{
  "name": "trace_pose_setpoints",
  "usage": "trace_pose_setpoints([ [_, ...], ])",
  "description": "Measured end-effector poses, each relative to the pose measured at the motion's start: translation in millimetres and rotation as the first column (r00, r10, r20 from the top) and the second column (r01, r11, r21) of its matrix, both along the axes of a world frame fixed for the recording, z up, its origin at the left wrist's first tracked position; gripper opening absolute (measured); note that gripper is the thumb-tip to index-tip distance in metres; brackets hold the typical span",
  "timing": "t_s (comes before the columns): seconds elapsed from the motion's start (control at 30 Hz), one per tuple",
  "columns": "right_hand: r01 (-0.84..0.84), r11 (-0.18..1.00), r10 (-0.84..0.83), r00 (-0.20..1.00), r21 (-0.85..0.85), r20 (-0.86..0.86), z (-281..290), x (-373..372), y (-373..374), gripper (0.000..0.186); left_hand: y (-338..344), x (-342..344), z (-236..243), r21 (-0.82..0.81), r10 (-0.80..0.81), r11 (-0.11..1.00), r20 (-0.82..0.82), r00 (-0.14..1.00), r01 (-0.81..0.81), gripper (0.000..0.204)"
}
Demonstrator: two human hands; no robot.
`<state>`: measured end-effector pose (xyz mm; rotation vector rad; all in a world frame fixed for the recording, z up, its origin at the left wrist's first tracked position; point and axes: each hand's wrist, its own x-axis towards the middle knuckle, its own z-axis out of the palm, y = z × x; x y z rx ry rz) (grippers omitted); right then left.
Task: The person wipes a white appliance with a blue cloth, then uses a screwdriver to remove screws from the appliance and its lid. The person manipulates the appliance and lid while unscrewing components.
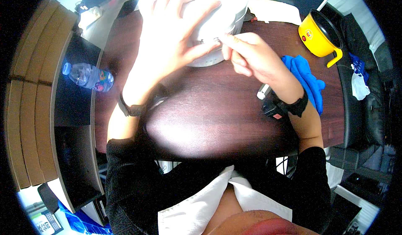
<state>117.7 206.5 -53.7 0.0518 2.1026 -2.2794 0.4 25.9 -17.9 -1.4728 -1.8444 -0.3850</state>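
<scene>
See a pot (315, 38) at the far right of the desk (217, 118) with its handle (336, 58) toward the near edge, a cloth (307, 74) crumpled near it, a bottle (90, 77) by the left edge, boxes (31, 130) beyond a shelf (75, 103) further left, and a seat (366, 118) along the right.

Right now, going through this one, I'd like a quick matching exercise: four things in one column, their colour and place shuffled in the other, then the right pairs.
Things:
1. Bottle
2. Pot
3. Cloth
4. Container

Colour and place:
A. Blue, crumpled, beside the right forearm
B. White, with the left hand and right hand at it
C. Clear, with a blue cap, at the left
D. Yellow with a dark inside, at the far right of the table

Pairs: 1-C; 2-D; 3-A; 4-B
</scene>
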Motion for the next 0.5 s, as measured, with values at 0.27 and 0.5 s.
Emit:
trace_pose_setpoints([
  [0.27,0.021,0.593,-0.116,0.991,0.805,0.060,19.0,42.5,26.2,0.054,1.8,7.2,9.2,0.019,0.001,1.000,-0.052,0.999,0.000,0.067],
  [0.5,0.257,-0.295,0.160,0.963,0.920,-0.217,-61.9,88.5,73.3,0.021,-0.7,3.8,-0.7,0.012,-0.005,1.000,0.038,0.999,0.004,0.064],
])
